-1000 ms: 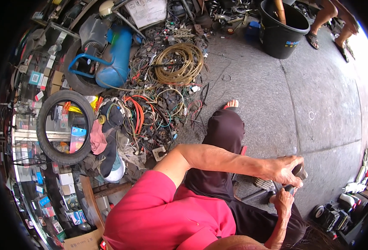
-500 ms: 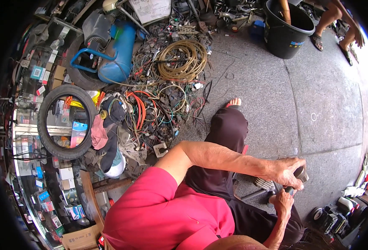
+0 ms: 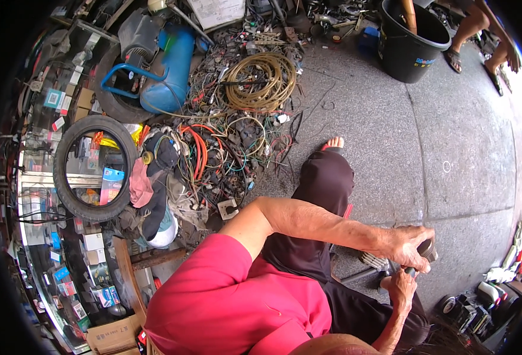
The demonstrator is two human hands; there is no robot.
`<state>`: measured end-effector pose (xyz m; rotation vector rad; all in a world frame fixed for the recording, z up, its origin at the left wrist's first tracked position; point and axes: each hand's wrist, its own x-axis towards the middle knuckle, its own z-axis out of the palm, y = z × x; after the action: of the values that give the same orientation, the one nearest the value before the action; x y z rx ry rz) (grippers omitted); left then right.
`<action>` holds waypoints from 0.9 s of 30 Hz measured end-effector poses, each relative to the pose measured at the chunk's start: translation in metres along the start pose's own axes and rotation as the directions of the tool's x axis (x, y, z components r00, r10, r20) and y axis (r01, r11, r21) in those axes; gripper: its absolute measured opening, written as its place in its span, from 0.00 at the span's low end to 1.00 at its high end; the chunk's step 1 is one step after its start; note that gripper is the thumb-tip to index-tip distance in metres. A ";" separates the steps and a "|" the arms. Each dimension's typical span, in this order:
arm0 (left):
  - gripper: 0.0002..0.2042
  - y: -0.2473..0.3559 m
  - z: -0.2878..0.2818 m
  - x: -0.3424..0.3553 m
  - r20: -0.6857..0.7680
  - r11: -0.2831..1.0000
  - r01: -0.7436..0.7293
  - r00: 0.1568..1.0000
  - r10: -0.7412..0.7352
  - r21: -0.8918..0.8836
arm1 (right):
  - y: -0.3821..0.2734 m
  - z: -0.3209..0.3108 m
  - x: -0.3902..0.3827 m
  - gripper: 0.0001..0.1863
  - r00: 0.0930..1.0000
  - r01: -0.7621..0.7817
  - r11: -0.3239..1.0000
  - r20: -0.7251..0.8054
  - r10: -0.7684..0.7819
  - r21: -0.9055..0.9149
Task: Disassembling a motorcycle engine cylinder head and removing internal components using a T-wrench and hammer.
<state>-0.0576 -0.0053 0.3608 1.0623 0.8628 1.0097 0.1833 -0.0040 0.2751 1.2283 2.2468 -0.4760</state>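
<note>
At the lower right, above the stone floor, my left hand (image 3: 406,246) is closed round a grey, round metal part (image 3: 428,251), its fingers curled over the top. Just below it my right hand (image 3: 401,290) grips a tool with a dark handle (image 3: 411,271), whose end pokes up between the hands. The tool's working end is hidden, so its kind does not show. Beside my hands, near my bent leg, lie a ribbed metal piece (image 3: 372,260) and a grey metal rod (image 3: 358,276), partly covered by my left forearm.
A heap of wires and coiled hose (image 3: 261,83) spreads at the upper left, near a blue tank (image 3: 169,77), a tyre (image 3: 63,177) and a glass case. A black bucket (image 3: 406,59) stands far right, close to another person's legs (image 3: 468,35). Dark parts (image 3: 468,310) sit lower right.
Both hands keep nearly the same place and grip. The whole view has shifted very slightly, and the other person's legs are a little lower in the picture.
</note>
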 end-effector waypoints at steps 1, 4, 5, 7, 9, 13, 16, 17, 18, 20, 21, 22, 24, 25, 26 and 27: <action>0.23 0.000 0.000 0.000 0.000 1.000 0.001 1.000 -0.001 0.008 | 0.001 0.001 0.000 0.13 1.000 0.005 1.000 -0.002 -0.005 -0.001; 0.23 0.001 -0.001 -0.001 -0.003 0.999 -0.008 1.000 0.008 0.038 | 0.005 0.007 0.001 0.12 0.999 0.030 0.999 -0.037 -0.030 -0.013; 0.23 0.001 -0.001 -0.001 0.000 0.999 -0.014 1.000 0.014 0.044 | 0.006 0.010 0.002 0.11 0.997 0.043 0.999 -0.069 -0.045 -0.026; 0.24 0.001 -0.002 -0.001 0.000 0.997 -0.026 1.000 0.026 0.079 | 0.009 0.017 0.004 0.10 0.988 0.071 0.997 -0.135 -0.075 -0.040; 0.25 0.001 -0.002 -0.001 0.009 0.991 -0.041 0.999 0.040 0.130 | 0.011 0.022 0.006 0.08 0.975 0.084 0.996 -0.201 -0.090 -0.041; 0.30 -0.001 -0.004 -0.004 0.043 0.983 -0.071 0.997 0.064 0.167 | 0.014 0.025 0.007 0.15 0.984 0.049 0.996 -0.177 -0.036 0.074; 0.30 0.000 -0.004 -0.004 0.073 0.991 -0.038 0.997 0.029 0.126 | 0.012 0.024 0.006 0.15 0.988 0.020 0.994 -0.157 -0.004 0.104; 0.28 0.000 -0.004 -0.004 0.071 0.988 -0.058 0.996 0.049 0.145 | 0.011 0.023 0.005 0.14 0.980 0.036 0.992 -0.197 -0.011 0.122; 0.28 0.001 -0.004 -0.004 0.075 0.992 -0.048 0.996 0.039 0.113 | 0.010 0.022 0.005 0.14 0.980 0.032 0.992 -0.198 -0.008 0.120; 0.28 0.002 -0.003 -0.003 0.080 0.997 -0.017 0.997 0.010 0.077 | 0.009 0.021 0.004 0.14 0.980 0.049 0.993 -0.197 -0.027 0.106; 0.28 0.002 -0.002 -0.003 0.080 0.998 -0.015 0.997 0.010 0.064 | 0.008 0.020 0.004 0.14 0.981 0.048 0.992 -0.193 -0.025 0.117; 0.28 0.002 -0.002 -0.003 0.078 0.999 -0.015 0.997 0.010 0.052 | 0.008 0.019 0.004 0.14 0.981 0.043 0.992 -0.193 -0.019 0.120; 0.28 0.003 -0.002 -0.003 0.076 0.999 -0.001 0.997 -0.003 0.052 | 0.008 0.018 0.003 0.13 0.984 0.023 0.994 -0.176 -0.003 0.111; 0.28 0.003 -0.002 -0.003 0.075 0.998 0.012 0.997 -0.017 0.063 | 0.008 0.018 0.003 0.13 0.987 0.008 0.995 -0.158 0.008 0.099; 0.28 0.004 -0.002 -0.003 0.073 0.997 0.026 0.997 -0.031 0.075 | 0.008 0.018 0.003 0.13 0.987 0.012 0.996 -0.161 0.003 0.094; 0.28 0.004 -0.002 -0.003 0.074 0.997 0.023 0.997 -0.029 0.076 | 0.008 0.018 0.003 0.12 0.990 -0.003 0.997 -0.143 0.015 0.078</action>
<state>-0.0617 -0.0073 0.3644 1.1430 0.8567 0.9158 0.1935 -0.0076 0.2585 1.3505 2.3610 -0.4900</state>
